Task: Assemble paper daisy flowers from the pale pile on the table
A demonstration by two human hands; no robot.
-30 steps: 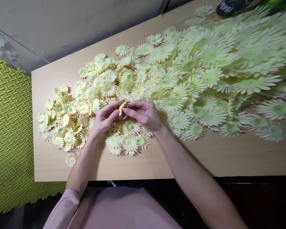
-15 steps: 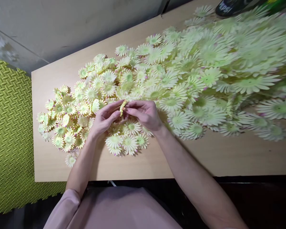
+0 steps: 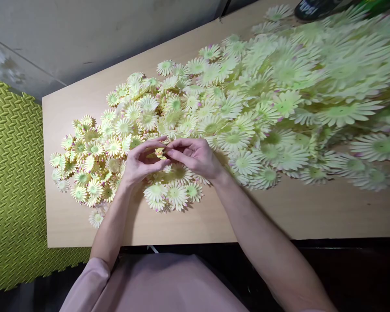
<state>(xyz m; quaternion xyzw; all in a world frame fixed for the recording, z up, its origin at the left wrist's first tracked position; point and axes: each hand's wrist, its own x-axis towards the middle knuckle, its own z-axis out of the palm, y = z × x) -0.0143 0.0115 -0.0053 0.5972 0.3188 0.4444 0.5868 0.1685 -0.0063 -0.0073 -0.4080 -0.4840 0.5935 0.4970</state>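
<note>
A wide heap of pale yellow artificial daisy heads (image 3: 214,104) with green centres covers a light wooden table (image 3: 188,225). My left hand (image 3: 139,162) and my right hand (image 3: 195,156) meet over the near part of the heap. Between their fingertips they pinch one small yellow flower piece (image 3: 159,152), partly hidden by the fingers. Both hands hover just above flat daisies (image 3: 169,193) lying below them.
A green textured foam mat (image 3: 13,186) lies left of the table. A grey concrete floor shows beyond the far edge. A dark shoe (image 3: 312,8) sits at the top right. Bare tabletop runs along the near edge (image 3: 312,212).
The small flower piece stood upright between the fingertips before; now it sits lower and turned. My left fingers have curled over it and both hands shifted slightly.
</note>
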